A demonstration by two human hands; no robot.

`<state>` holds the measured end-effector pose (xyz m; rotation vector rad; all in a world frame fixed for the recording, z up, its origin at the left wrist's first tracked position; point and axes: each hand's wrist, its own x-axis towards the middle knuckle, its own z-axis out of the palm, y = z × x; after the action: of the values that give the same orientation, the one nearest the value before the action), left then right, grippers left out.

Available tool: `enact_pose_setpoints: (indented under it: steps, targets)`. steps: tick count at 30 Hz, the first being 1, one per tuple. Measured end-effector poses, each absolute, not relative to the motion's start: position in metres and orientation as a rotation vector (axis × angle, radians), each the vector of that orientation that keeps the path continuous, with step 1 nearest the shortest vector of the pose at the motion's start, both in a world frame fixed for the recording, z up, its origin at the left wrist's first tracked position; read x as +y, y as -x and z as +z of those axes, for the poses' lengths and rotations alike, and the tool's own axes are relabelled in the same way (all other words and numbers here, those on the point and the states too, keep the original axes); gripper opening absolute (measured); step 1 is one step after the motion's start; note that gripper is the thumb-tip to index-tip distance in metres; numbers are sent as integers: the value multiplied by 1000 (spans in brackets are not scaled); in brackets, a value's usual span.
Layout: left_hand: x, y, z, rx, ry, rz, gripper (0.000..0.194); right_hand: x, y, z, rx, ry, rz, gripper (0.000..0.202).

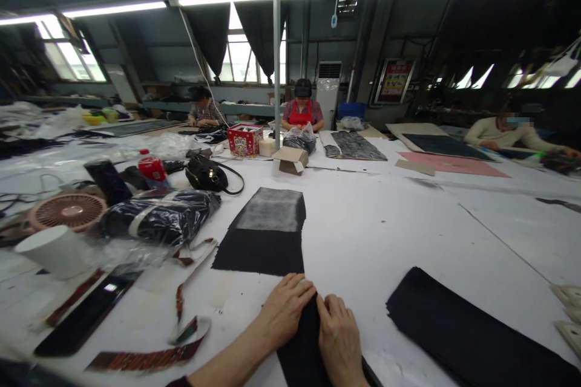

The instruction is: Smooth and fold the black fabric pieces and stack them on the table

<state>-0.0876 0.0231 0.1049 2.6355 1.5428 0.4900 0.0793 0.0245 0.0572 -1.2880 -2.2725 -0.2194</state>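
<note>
Hands, left [287, 309] and right [339, 334]: fingers bent, pressing edges of matte black strip [305, 344] on smooth white surface [351, 242]; grip unclear. Beyond strip: black cloth [261, 233], ragged-edged, grey mottled band across far part. Right: folded black fabric [472, 326], oblong.

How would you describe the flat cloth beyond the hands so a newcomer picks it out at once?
On the white table, find the left hand and the right hand, then look just beyond them. A black cloth with ragged edges lies flat there. Its far half carries a cloudy grey patch, unlike the plain black strip between the hands.
</note>
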Motion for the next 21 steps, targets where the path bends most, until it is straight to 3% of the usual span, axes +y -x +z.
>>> enact_pose_setpoints:
  steps: [15,21]
  targets:
    - [24,78,110,1493,-2794,272,38,13,-102,44,-2228,1246,-133,40]
    - [19,71,108,1540,-2765,167,57,6,-108,46,-2191,1255,-123,40]
